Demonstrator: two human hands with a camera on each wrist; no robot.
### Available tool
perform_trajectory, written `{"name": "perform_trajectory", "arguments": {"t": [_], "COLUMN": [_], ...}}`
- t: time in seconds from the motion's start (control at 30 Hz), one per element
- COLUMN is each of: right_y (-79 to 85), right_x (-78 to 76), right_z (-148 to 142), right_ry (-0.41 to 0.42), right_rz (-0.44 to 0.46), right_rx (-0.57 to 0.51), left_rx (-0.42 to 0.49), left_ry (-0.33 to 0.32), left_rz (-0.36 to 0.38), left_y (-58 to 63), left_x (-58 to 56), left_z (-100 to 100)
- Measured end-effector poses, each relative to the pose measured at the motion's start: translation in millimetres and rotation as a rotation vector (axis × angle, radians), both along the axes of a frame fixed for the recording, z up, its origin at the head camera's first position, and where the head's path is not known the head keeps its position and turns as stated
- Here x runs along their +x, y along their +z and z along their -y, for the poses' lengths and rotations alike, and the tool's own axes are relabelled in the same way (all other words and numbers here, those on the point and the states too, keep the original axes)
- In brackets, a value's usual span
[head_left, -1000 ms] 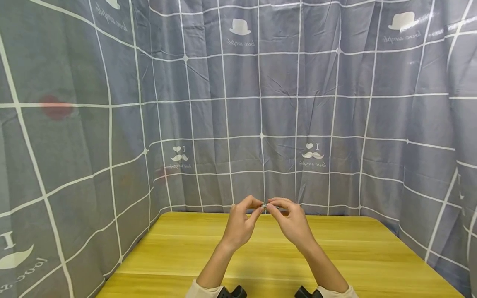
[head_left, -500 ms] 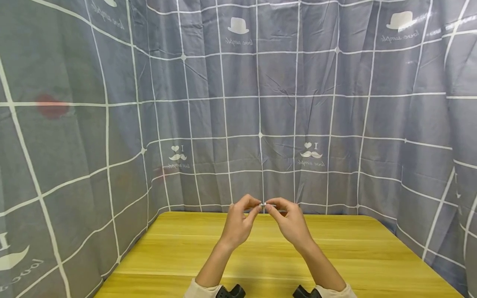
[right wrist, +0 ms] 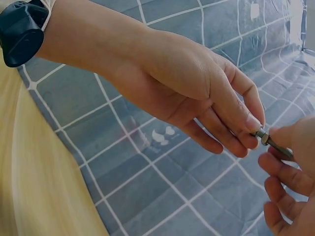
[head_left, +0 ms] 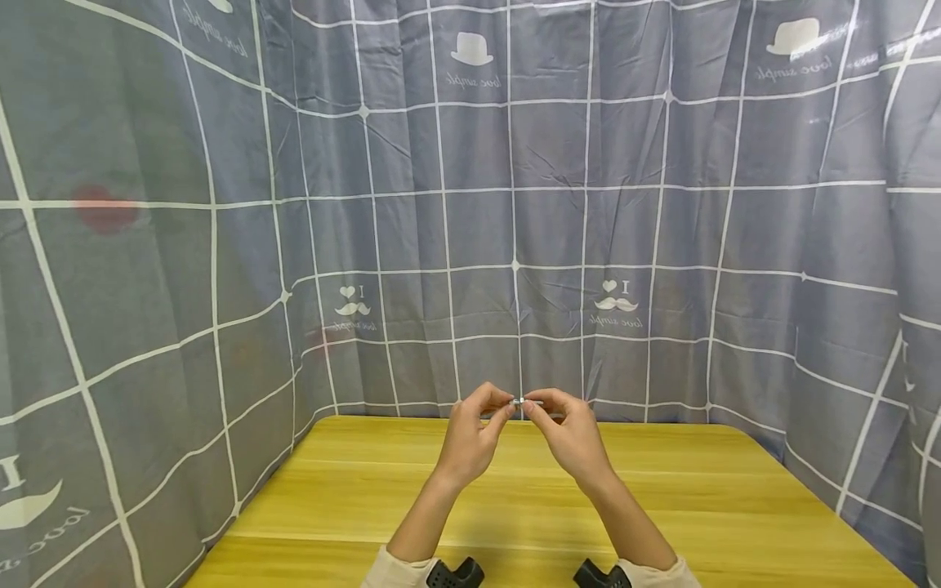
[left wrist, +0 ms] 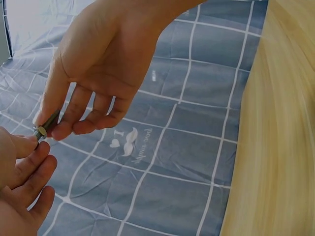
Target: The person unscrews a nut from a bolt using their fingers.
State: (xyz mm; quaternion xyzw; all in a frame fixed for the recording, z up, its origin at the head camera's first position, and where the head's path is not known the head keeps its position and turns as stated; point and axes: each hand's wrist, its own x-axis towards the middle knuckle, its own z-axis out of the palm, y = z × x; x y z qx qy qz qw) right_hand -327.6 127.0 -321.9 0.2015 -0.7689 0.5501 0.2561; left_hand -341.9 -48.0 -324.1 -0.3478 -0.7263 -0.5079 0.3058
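Note:
Both hands meet in front of me, above the table's far edge in the head view. My left hand (head_left: 468, 441) and right hand (head_left: 577, 437) pinch a small metal bolt (right wrist: 278, 148) between thumb and fingers, one from each side. A hex nut (right wrist: 266, 139) shows in the gap between the two sets of fingertips. In the left wrist view, the right thumb and fingers hold the longer, darker part of the bolt (left wrist: 52, 119). The left fingertips sit at the short end beside the nut, covering that tip. The other fingers of both hands are loosely bent.
A yellow wood-grain table (head_left: 412, 506) spreads below the forearms. Grey curtains (head_left: 551, 229) with white grid lines hang behind it and along both sides. A black device (head_left: 456, 573) is worn on the left wrist, another black device (head_left: 603, 575) on the right.
Hands and bolt stay nearly in place, with only a slight shift in the head view. Both hands keep their pinch. The right forearm has drawn in a little to the left.

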Motion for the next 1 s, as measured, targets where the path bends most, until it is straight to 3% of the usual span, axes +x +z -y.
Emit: {"name": "perform_trajectory", "arguments": {"t": [0.27,0.57,0.83,1.0], "right_y": [0.7,-1.3,-0.8,0.3], "right_x": [-1.3,-1.8,-0.5,-0.5], "right_z": [2.1,5.1,5.4,5.8], "right_ry": [0.052,0.016,0.089,0.037], "right_rz": [-0.055,0.007,-0.039,-0.012], "right_rx": [-0.041,-0.060,-0.083,-0.078], "left_rx": [0.027,0.027,0.035,0.040], "left_ry": [0.002,-0.005,-0.002,-0.002], "left_rz": [0.005,0.006,0.024,0.023], "left_y": [2.6,1.0,1.6,2.0], "left_x": [-0.1,-0.7,-0.3,0.1], "left_z": [0.7,-2.2,-2.4,-2.5]}}
